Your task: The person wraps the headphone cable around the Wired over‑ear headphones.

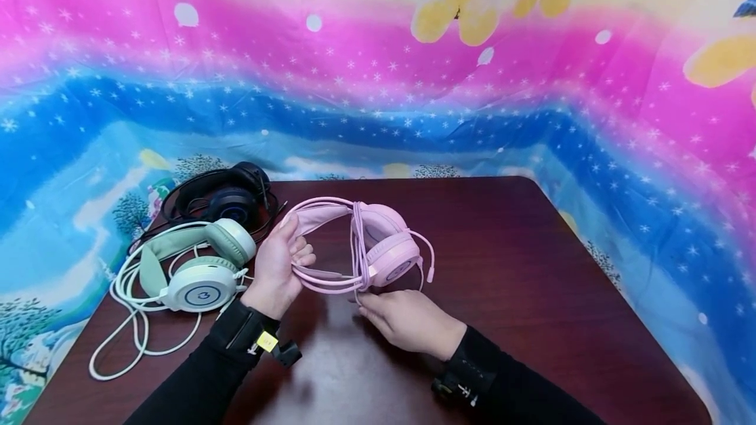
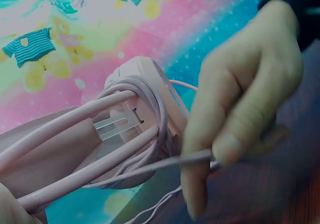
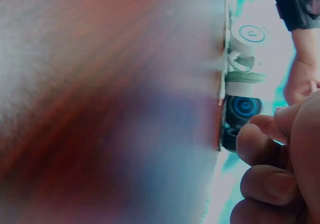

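A pink headset (image 1: 394, 256) is held up over the table, its microphone boom pointing to the right. My left hand (image 1: 276, 269) grips the headband at its left end. Several turns of the pink cable (image 1: 358, 241) wrap around the headband beside the ear cups. Below the ear cups, my right hand (image 1: 416, 324) pinches a length of that cable between thumb and index finger. In the left wrist view the pinched strand (image 2: 192, 157) runs taut from the wrapped turns to the right hand (image 2: 245, 83). Curled right fingers (image 3: 267, 184) fill the lower right of the right wrist view.
A white headset (image 1: 203, 287) with pale green padding lies on the left, its loose cable looping toward the front. Behind it is a black headset (image 1: 230, 205). The dark wooden table (image 1: 502, 248) is bordered by a patterned cloth (image 1: 378, 97) at the back and sides.
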### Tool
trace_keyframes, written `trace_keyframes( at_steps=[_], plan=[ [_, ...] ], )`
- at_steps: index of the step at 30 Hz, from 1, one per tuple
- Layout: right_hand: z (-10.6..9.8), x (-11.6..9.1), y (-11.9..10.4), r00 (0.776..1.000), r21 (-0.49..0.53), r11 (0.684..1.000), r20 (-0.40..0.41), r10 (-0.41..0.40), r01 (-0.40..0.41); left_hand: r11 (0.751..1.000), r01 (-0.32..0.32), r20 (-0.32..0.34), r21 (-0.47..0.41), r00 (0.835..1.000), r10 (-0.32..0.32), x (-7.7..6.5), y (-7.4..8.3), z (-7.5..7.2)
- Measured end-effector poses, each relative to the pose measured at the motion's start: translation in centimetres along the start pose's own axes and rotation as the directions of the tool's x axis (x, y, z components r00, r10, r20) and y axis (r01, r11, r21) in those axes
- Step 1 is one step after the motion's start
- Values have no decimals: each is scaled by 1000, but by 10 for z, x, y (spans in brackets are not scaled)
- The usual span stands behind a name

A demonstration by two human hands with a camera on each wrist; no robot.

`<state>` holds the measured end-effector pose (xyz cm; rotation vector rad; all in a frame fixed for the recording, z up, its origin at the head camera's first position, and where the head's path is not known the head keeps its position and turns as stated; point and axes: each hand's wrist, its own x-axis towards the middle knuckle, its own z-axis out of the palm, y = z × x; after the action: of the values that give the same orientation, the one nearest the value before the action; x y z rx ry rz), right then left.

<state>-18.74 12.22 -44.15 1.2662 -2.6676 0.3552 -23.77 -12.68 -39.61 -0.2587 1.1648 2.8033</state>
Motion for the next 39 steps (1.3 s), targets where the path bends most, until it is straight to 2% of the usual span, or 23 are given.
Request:
trace_keyframes(
  at_steps=[6, 11, 16, 19, 24, 27, 33, 36, 39],
  plan=[
    [-12, 1, -2, 1000, 20, 1000, -2, 12, -12, 992, -93, -64, 86, 993, 99, -2, -7, -2],
    [-24, -1, 0, 1000, -15, 1000, -25, 7, -8, 958, -189, -105, 216, 971, 215, -4, -13, 1],
    [-40, -4, 5, 1000, -40, 999, 6, 23, -23, 919, -231, -79, 320, 960, 269, -6, -13, 1],
    [-48, -6, 7, 998, -33, 999, 41, 39, -37, 901, -236, -67, 363, 958, 278, -8, -11, 0],
    [-58, -10, 8, 995, 20, 999, 95, 35, -37, 907, -212, -85, 365, 962, 259, -7, -9, -2],
    [-62, -13, 10, 996, 43, 999, 90, 21, -25, 915, -228, -92, 333, 958, 272, -5, -7, -4],
    [-72, -22, 17, 998, 96, 994, 45, -50, 46, 901, -317, -119, 296, 924, 364, -2, 2, -9],
    [-80, -26, 22, 996, 134, 988, 14, -85, 83, 888, -341, -149, 310, 905, 399, -1, 5, -14],
    [-91, -30, 27, 996, 186, 979, -11, -85, 86, 877, -355, -167, 323, 891, 422, 1, 7, -18]
  ],
)
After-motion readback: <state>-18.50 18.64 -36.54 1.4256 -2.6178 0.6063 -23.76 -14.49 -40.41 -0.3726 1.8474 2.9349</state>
